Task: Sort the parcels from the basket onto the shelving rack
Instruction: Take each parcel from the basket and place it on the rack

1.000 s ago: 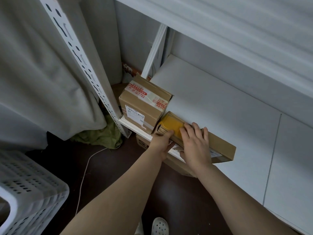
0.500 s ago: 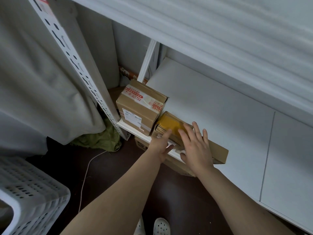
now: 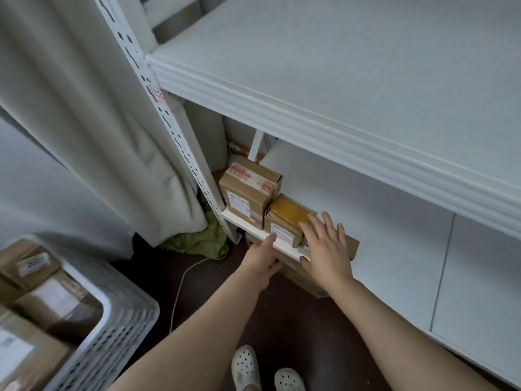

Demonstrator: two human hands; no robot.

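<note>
Judging by how things lie, the sorting is in its early part. Far left of the rack's front post (image 3: 180,142), the white basket (image 3: 124,320) holds several brown parcels (image 3: 53,303), so most of the work is left.

Just right of the post, two are already on the lower shelf (image 3: 380,221). A tall box (image 3: 248,193) stands close beside the post, and a flat parcel (image 3: 287,214) lies tight against the box's far side, along the shelf's front edge.

Right of the post and in front of the flat parcel, the left hand (image 3: 262,261) reaches with straight fingers to the shelf's edge and holds nothing. Farther right of the post, the right hand (image 3: 327,249) is flat with its fingers spread over the parcel's right end. Whether it presses down or hovers just above, I cannot tell. The parcel looks set down, with at most a last nudge needed.

The flat parcel is low brown cardboard with a broad yellow tape band across its top and a white label on its near face. The tall box has white tape with red print on top and a white label in front.
</note>
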